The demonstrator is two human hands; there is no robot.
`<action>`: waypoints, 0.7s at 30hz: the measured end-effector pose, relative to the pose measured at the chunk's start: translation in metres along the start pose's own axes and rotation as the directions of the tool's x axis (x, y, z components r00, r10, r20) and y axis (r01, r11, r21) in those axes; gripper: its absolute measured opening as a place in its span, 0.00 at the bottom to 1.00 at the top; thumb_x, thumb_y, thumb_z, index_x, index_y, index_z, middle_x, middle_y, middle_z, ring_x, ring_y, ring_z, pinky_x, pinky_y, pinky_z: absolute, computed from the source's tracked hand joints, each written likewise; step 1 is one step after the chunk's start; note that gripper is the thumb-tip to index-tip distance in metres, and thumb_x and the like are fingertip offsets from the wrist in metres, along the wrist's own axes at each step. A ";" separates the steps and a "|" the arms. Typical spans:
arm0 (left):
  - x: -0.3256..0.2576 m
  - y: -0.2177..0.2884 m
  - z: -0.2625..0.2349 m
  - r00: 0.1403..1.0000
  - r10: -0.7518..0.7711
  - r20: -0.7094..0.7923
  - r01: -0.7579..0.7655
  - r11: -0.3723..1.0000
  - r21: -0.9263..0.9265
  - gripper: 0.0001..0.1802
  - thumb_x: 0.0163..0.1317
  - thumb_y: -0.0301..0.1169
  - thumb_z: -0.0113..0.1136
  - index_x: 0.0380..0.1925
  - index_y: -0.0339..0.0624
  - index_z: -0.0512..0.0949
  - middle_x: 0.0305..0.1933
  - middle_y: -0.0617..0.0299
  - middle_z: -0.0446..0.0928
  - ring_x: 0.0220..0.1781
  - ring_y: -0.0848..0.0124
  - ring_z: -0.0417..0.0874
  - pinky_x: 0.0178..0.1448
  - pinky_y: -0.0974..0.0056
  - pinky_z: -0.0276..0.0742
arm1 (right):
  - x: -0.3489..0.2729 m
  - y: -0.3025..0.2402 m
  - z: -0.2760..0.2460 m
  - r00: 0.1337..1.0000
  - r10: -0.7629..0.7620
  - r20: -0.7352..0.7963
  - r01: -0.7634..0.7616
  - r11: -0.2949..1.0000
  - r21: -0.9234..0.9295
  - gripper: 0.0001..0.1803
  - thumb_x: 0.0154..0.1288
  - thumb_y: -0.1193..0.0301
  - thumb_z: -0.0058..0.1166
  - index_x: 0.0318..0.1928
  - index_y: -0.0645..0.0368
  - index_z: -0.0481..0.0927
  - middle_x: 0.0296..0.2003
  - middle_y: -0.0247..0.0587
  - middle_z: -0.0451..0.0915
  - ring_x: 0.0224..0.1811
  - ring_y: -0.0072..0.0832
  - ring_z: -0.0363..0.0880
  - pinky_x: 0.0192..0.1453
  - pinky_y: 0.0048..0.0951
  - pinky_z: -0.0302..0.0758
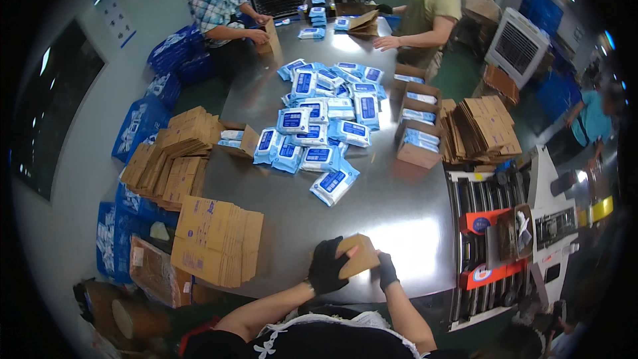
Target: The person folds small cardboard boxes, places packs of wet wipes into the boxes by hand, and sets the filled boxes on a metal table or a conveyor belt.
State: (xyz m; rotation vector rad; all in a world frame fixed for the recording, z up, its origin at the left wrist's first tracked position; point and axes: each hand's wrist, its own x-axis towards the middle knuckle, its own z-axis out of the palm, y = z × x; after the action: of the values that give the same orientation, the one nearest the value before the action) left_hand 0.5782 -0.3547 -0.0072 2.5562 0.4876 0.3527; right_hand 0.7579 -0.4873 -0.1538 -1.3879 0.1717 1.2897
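A small brown cardboard box is between my hands at the near edge of the metal table. My left hand, in a black fingerless glove, grips its left side with the thumb across the face. On the right side, my right hand in a matching glove holds the box's edge; some of its fingers are hidden. The box's inside does not show. Beyond it lies a heap of blue and white wipe packs, the nearest wipe pack tilted. Flattened cardboard boxes are stacked to my left.
Filled open cartons line the table's right edge; another filled carton stands at left. More flat cardboard lies at right, above a roller conveyor with a sealing machine. Two people work across the metal table.
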 end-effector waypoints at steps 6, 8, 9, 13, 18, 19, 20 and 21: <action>-0.034 -0.052 -0.039 0.961 -0.277 0.009 0.107 0.341 -0.934 0.47 0.52 0.39 0.70 0.68 0.33 0.57 0.69 0.51 0.60 0.70 0.60 0.62 0.73 0.56 0.58 | -0.106 -0.080 0.118 0.797 -0.498 0.343 0.562 0.400 -0.724 0.19 0.66 0.57 0.50 0.44 0.59 0.80 0.35 0.46 0.82 0.38 0.38 0.82 0.38 0.39 0.76; -0.066 -0.104 0.004 0.865 -0.379 0.330 0.395 0.106 -0.913 0.39 0.61 0.41 0.62 0.67 0.33 0.59 0.66 0.51 0.65 0.68 0.56 0.66 0.71 0.55 0.61 | -0.113 -0.072 0.167 0.745 -0.411 0.525 0.533 -0.107 -0.840 0.17 0.65 0.60 0.50 0.41 0.61 0.80 0.32 0.51 0.82 0.33 0.43 0.82 0.37 0.43 0.77; -0.060 -0.107 0.011 0.821 -0.467 0.329 0.442 0.154 -0.884 0.37 0.61 0.42 0.62 0.65 0.34 0.61 0.64 0.49 0.67 0.67 0.56 0.68 0.70 0.55 0.63 | -0.106 -0.063 0.179 0.739 -0.330 0.587 0.564 -0.173 -0.807 0.15 0.64 0.61 0.50 0.39 0.60 0.81 0.29 0.52 0.82 0.30 0.47 0.82 0.34 0.46 0.77; -0.038 -0.090 0.006 0.723 -0.681 0.114 0.640 0.599 -0.481 0.31 0.63 0.45 0.58 0.61 0.37 0.68 0.58 0.40 0.74 0.61 0.54 0.76 0.64 0.53 0.70 | -0.068 0.009 0.175 0.688 -0.172 0.705 0.670 -0.224 -0.708 0.24 0.60 0.51 0.54 0.41 0.61 0.78 0.28 0.46 0.83 0.26 0.48 0.83 0.33 0.50 0.78; -0.031 -0.086 -0.001 0.685 -0.728 0.016 0.727 0.682 -0.078 0.17 0.61 0.40 0.55 0.46 0.47 0.81 0.45 0.49 0.81 0.45 0.50 0.83 0.49 0.50 0.78 | -0.017 -0.064 0.202 0.475 0.292 0.830 0.876 -0.067 -0.477 0.28 0.59 0.51 0.58 0.52 0.59 0.77 0.42 0.54 0.82 0.49 0.48 0.80 0.55 0.46 0.74; -0.028 -0.086 -0.005 0.661 -0.749 0.049 0.750 0.657 -0.072 0.16 0.61 0.40 0.54 0.45 0.49 0.81 0.45 0.50 0.81 0.44 0.50 0.83 0.47 0.49 0.79 | 0.011 -0.099 0.228 0.558 0.291 0.777 0.818 -0.035 -0.574 0.26 0.59 0.55 0.58 0.53 0.58 0.77 0.44 0.53 0.82 0.50 0.47 0.79 0.54 0.45 0.74; -0.022 -0.085 -0.009 0.641 -0.763 0.085 0.767 0.638 -0.063 0.15 0.62 0.40 0.53 0.45 0.51 0.82 0.44 0.50 0.81 0.43 0.50 0.83 0.46 0.49 0.79 | 0.054 -0.132 0.256 0.718 0.120 0.685 0.695 -0.082 -0.714 0.24 0.60 0.58 0.59 0.53 0.57 0.78 0.45 0.52 0.81 0.51 0.46 0.79 0.54 0.43 0.75; -0.024 -0.091 -0.008 0.611 -0.759 0.226 0.785 0.617 -0.052 0.15 0.62 0.40 0.53 0.44 0.51 0.82 0.45 0.50 0.81 0.43 0.50 0.84 0.46 0.49 0.79 | 0.095 -0.161 0.292 0.813 -0.092 0.574 0.557 -0.163 -0.815 0.22 0.61 0.61 0.60 0.53 0.56 0.78 0.47 0.52 0.81 0.52 0.45 0.79 0.53 0.41 0.75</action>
State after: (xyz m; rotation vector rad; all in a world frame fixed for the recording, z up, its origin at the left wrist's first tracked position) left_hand 0.5293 -0.2873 -0.0526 1.9451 1.3709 -0.1704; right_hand 0.7447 -0.1587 -0.0432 -2.1325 -1.7745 1.0214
